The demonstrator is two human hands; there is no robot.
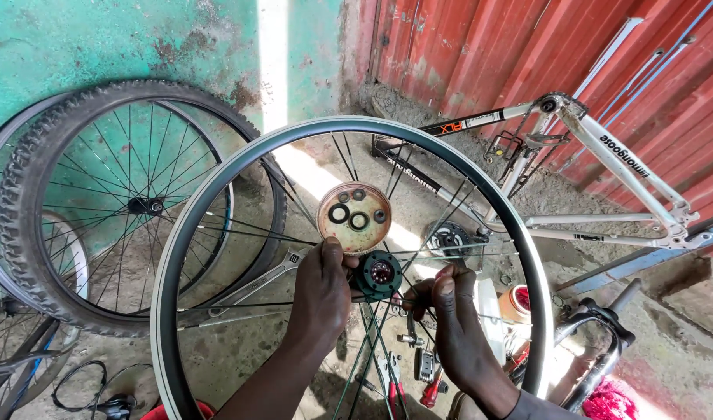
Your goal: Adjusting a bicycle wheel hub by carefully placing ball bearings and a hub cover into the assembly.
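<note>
Left hand (319,299): grips the hub (378,274) of the bare wheel rim (187,233).
Right hand (455,323): fingers (443,281) pinch beside the hub.
Round tin lid (354,217): holds small rings.
Tyred wheel (30,194): leans on the green wall (100,39).

Your left hand (321,299) rises from the lower edge, forearm angled up and rightward, back of the hand toward you, fingers curled forward. Your right hand (456,327) sits just beside it, wrist bent, fingertips pinched together and pointing left.

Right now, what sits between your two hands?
In the head view, the wheel's dark hub sits between the left hand and right hand, spokes fanning outward.
</note>
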